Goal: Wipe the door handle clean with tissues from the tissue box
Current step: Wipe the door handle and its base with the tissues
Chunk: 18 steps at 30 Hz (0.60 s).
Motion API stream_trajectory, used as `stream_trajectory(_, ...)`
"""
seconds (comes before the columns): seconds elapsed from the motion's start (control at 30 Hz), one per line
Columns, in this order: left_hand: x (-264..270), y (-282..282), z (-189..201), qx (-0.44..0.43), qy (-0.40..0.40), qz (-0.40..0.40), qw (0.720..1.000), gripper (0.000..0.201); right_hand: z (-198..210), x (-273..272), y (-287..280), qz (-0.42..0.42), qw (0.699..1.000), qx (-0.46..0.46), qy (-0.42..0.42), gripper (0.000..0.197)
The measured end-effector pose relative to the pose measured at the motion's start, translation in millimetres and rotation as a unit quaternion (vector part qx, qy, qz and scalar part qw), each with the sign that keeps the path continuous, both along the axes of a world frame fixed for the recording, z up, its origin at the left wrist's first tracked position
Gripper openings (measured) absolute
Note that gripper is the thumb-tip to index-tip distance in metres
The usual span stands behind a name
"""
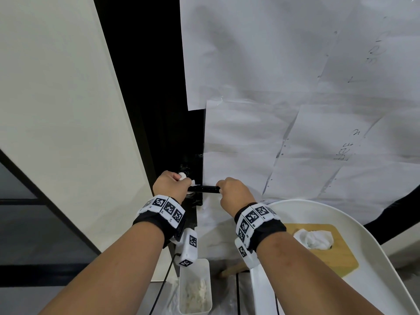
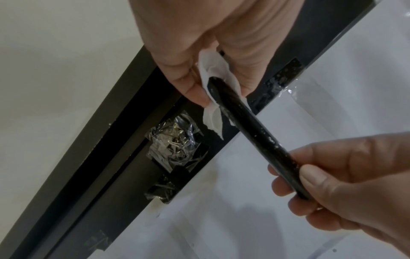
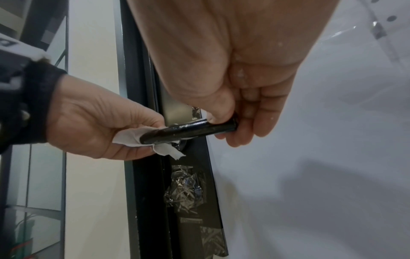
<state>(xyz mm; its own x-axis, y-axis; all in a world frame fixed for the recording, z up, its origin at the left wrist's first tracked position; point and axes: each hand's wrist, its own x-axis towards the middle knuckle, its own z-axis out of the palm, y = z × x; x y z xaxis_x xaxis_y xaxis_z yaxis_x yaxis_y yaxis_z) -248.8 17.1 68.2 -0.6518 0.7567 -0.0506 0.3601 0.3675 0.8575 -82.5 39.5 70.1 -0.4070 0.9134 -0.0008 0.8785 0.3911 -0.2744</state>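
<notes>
Head view: both hands (image 1: 172,184) (image 1: 235,193) grip door handle (image 1: 203,189).

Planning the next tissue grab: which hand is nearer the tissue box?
Right. The right hand grips the door handle just above the tissue box; the left hand is farther left.

Soft indoor light, faint shadows, wide-angle edge distortion.

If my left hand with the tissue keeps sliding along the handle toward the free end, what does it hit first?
Most likely your right hand, which grips the free end of the door handle. The left hand holds the tissue around the pivot end, with only bare bar between the two.
</notes>
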Motion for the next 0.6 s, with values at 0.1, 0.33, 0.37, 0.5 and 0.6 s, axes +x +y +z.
stream_trajectory(0.1,0.0,-1.6,-0.4,0.013,0.005,-0.006,1.000,0.012,-0.7,0.6,0.5,0.000,1.000,0.000,0.001,0.032)
stream_trajectory(0.33,-5.5,-7.6,-5.5,0.049,-0.020,0.006,0.999,0.005,-1.1,0.6,0.8,0.001,1.000,0.003,0.005,0.033)
stream_trajectory(0.37,-4.8,-8.5,-6.4,0.054,-0.024,0.014,0.998,0.006,-1.0,0.7,0.5,0.001,1.000,0.001,0.005,0.034)
stream_trajectory(0.5,0.3,-14.4,-9.1,0.078,-0.027,0.036,0.996,0.009,-0.8,1.2,1.0,0.004,1.000,-0.001,0.002,0.036)
stream_trajectory(0.6,1.8,-16.1,-4.3,0.099,-0.022,0.044,0.994,0.009,-0.8,1.8,0.6,0.006,1.000,0.001,0.001,0.036)
